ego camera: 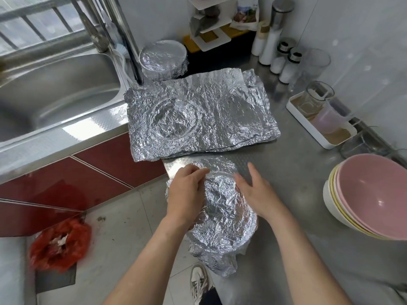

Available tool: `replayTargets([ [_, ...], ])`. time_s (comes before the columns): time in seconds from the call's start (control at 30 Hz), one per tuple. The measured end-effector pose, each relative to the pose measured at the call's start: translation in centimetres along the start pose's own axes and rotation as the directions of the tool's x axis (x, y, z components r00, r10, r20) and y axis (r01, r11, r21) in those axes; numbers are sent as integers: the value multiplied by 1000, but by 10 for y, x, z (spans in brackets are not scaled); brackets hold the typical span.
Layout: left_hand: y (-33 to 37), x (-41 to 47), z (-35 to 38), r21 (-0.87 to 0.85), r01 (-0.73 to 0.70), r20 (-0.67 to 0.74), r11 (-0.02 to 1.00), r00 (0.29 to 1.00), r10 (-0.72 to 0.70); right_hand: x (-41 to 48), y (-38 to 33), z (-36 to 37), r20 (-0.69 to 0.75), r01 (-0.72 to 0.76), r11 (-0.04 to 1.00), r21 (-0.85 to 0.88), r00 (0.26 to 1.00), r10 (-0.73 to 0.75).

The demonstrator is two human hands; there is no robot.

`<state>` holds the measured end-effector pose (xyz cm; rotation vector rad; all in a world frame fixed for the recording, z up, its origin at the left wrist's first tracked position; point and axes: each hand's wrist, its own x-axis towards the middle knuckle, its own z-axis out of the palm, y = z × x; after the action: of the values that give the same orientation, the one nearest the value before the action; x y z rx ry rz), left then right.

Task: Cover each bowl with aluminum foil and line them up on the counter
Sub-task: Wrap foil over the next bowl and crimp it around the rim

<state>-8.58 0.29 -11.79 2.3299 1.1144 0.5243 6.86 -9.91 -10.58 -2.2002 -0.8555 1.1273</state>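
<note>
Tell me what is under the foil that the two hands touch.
The foil shows a round bowl shape with its rim pressed through. The bowl itself and anything inside it are covered, so I cannot see them.

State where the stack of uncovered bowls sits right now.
Head view: the stack of bowls sits far right on the counter, just nearer the person than the white tray.

I see a steel counter [297, 172] carrying a stack of crumpled foil sheets [220, 111], a foil-covered bowl [163, 58] behind it, a foil-wrapped bowl [222, 208] at the near edge. Right: stacked bowls [372, 194], pink on top, white tray [308, 128], shakers [288, 67].
</note>
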Motion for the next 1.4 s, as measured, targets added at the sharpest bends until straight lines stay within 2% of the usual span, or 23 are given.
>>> replayTargets([
  [0.1,3,1,2,-6,-23,-3,1000,1000,23,2,-11,4,4,162,986,-48,987,-162],
  [0.17,4,1,3,-9,-35,3,999,999,35,6,-12,9,26,216,973,-83,976,-215],
  [0.3,6,6,3,-22,-73,41,997,996,74,10,-7,10,-4,196,971,-138,980,-198],
  [0.43,7,10,2,-15,-153,82,988,985,154,11,2,11,-44,219,972,-84,974,-223],
  [0.6,11,16,1,9,-236,115,972,966,233,4,8,7,-22,166,986,24,986,-165],
  [0.67,10,14,1,40,-203,74,978,977,200,1,8,5,9,107,990,90,994,-109],
  [0.73,7,9,-1,70,-98,17,993,995,97,-2,6,4,-6,57,986,154,998,-56],
  [0.8,4,2,-1,65,-18,6,998,1000,18,-1,2,5,-63,96,978,186,994,-85],
  [0.87,5,-2,1,36,-7,36,999,999,6,1,-3,7,-101,116,974,196,990,-97],
  [1.07,10,5,4,-4,-54,110,999,992,54,9,-8,18,-118,136,986,97,985,-124],
  [1.27,15,9,-1,-23,-120,156,993,980,122,11,-7,13,-29,140,990,1,990,-140],
  [1.4,11,-2,-8,36,38,20,999,999,-38,5,-7,10,-34,144,989,-29,989,-145],
])
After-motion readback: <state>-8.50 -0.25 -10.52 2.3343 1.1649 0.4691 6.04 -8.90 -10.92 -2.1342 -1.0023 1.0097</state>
